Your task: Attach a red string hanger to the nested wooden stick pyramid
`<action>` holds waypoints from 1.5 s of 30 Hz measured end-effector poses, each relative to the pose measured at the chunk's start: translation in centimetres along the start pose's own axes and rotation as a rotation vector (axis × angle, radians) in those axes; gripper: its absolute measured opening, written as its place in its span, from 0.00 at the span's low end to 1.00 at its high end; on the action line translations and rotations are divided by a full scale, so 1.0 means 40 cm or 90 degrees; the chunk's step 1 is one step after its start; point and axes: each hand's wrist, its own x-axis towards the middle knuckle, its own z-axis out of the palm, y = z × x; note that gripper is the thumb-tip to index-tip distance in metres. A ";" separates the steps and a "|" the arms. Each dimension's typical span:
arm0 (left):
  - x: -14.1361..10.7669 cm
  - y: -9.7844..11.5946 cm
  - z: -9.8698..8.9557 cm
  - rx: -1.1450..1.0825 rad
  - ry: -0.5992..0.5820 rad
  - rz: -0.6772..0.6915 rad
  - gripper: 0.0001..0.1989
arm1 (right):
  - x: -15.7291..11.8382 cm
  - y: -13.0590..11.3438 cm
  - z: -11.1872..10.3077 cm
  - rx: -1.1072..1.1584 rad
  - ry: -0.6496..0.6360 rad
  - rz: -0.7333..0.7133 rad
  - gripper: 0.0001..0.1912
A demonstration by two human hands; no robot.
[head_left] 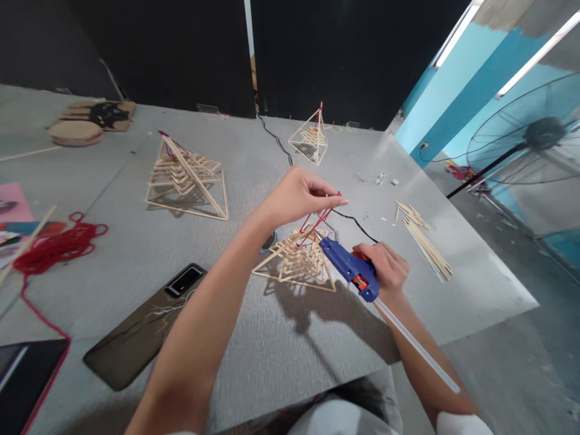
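My left hand [306, 193] pinches a loop of red yarn [322, 217] between thumb and fingertips, above a small frame of wooden sticks [299, 263]. The yarn runs down to the top of this frame, which has nested stick layers and a triangular base on the table. In my right hand [385, 263] is a blue hot glue gun [348, 266] with orange parts, and a long clear glue stick [417, 344] juts from its back. The gun's nozzle points at the spot where the yarn meets the sticks; whether it touches cannot be made out.
Finished-looking stick pyramids stand at left [185, 175] and at the back [312, 136]. A phone [145, 326] and a red yarn bundle [63, 244] lie left. Loose wooden sticks [428, 248] lie right. A black cord [357, 223] crosses the table; a fan [544, 133] stands beyond.
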 end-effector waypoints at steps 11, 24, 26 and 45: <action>-0.001 0.004 -0.001 -0.012 0.003 -0.001 0.15 | -0.009 0.002 0.001 0.005 0.012 0.018 0.11; 0.000 0.005 -0.002 -0.007 0.001 0.002 0.16 | -0.015 0.004 0.009 -0.009 0.036 0.012 0.13; -0.001 0.006 -0.002 -0.005 0.001 0.001 0.16 | -0.019 0.005 0.016 -0.007 0.024 0.010 0.13; -0.002 -0.006 -0.004 0.002 0.002 0.008 0.17 | 0.000 -0.001 0.009 0.070 0.019 0.073 0.09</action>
